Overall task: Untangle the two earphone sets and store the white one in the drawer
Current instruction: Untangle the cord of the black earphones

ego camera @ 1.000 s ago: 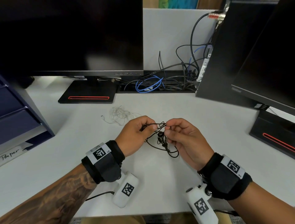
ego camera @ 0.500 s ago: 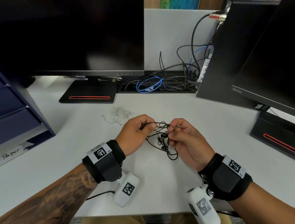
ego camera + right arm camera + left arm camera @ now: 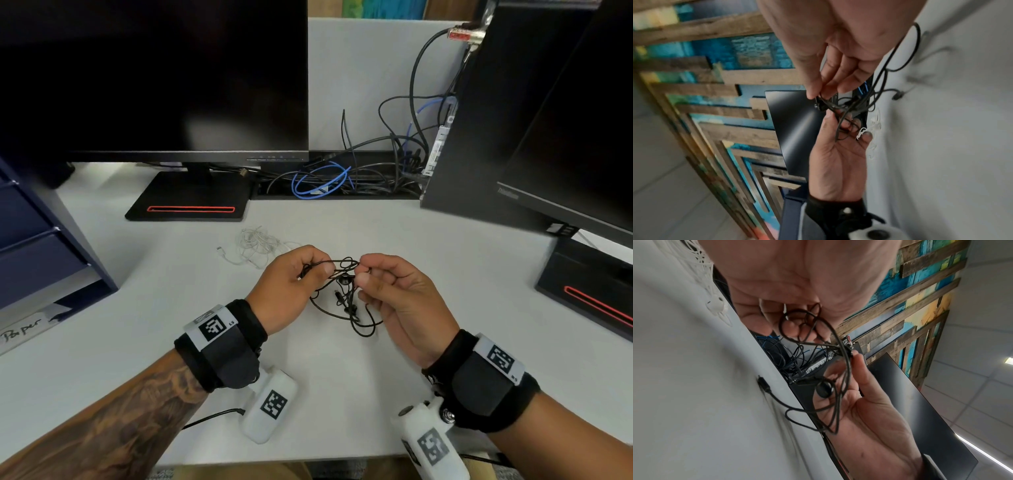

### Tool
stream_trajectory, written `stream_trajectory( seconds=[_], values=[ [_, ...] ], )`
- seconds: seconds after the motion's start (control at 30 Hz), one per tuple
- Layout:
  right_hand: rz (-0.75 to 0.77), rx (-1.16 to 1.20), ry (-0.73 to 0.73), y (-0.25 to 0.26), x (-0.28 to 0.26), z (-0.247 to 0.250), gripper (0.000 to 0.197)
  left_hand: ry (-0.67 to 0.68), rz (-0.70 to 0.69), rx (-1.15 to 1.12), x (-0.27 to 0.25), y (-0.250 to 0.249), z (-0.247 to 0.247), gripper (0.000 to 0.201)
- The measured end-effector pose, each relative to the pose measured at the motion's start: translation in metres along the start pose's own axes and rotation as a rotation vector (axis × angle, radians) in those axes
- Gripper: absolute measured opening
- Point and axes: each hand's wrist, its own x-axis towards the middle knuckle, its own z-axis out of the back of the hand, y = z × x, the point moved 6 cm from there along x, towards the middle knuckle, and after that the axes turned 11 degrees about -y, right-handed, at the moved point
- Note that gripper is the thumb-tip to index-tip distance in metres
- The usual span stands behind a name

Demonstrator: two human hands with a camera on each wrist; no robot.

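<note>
White desk (image 3: 445, 260) under 2 monitors: white earphones (image 3: 255, 245) lie loose behind the hands, apart from the black earphones (image 3: 346, 298). Both wrist views: left hand (image 3: 789, 288) and right hand (image 3: 838, 40) pinch the black cord's knot. Thin, limp, light, it is likely best held near the loops.

A handwritten label (image 3: 21, 333) at the foot of the blue drawer unit (image 3: 41, 240) reads "Paper". The right monitor's (image 3: 579, 144) bezel carries a faint brand mark — too blurred to read for certain. The wristbands (image 3: 219, 329) bear square black-and-white coded tags — tiny lettering beside them is illegible.
</note>
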Motion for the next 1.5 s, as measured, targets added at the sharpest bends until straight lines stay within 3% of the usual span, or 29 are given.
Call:
stream_trajectory(
  seconds=[0.23, 0.33, 0.5, 0.7, 0.83, 1.03, 1.23, 1.37, 1.5],
  values=[
    [-0.118, 0.14, 0.0, 0.001, 0.0, -0.003, 0.022, 0.088, 0.011, 0.025, -0.004, -0.002, -0.005, 0.018],
    [-0.064, 0.073, -0.022, 0.003, 0.003, 0.003, 0.02, 0.052, 0.054, -0.037, -0.003, -0.004, -0.002, 0.016],
    [0.154, -0.254, -0.094, 0.007, 0.0, 0.007, 0.03, 0.01, 0.087, -0.106, -0.003, -0.006, 0.0, 0.02],
    [0.278, -0.362, -0.173, 0.012, 0.003, 0.011, 0.03, 0.018, 0.101, -0.144, -0.004, -0.009, 0.001, 0.019],
    [0.306, -0.433, -0.213, 0.014, 0.004, 0.018, 0.023, 0.06, 0.099, -0.154, -0.007, -0.012, -0.001, 0.016],
    [0.202, -0.389, -0.203, 0.009, 0.005, 0.016, 0.01, 0.075, 0.1, -0.201, -0.007, -0.018, -0.002, 0.017],
    [0.246, -0.44, -0.147, 0.01, 0.002, 0.013, 0.022, 0.131, 0.113, -0.193, -0.01, -0.016, -0.005, 0.013],
    [0.287, -0.462, -0.158, 0.015, 0.001, 0.013, 0.022, 0.036, 0.083, -0.126, -0.006, -0.013, 0.002, 0.011],
    [0.291, -0.496, -0.184, 0.014, 0.004, 0.017, 0.017, -0.2, 0.069, -0.148, 0.0, -0.012, 0.018, 0.013]
  ],
)
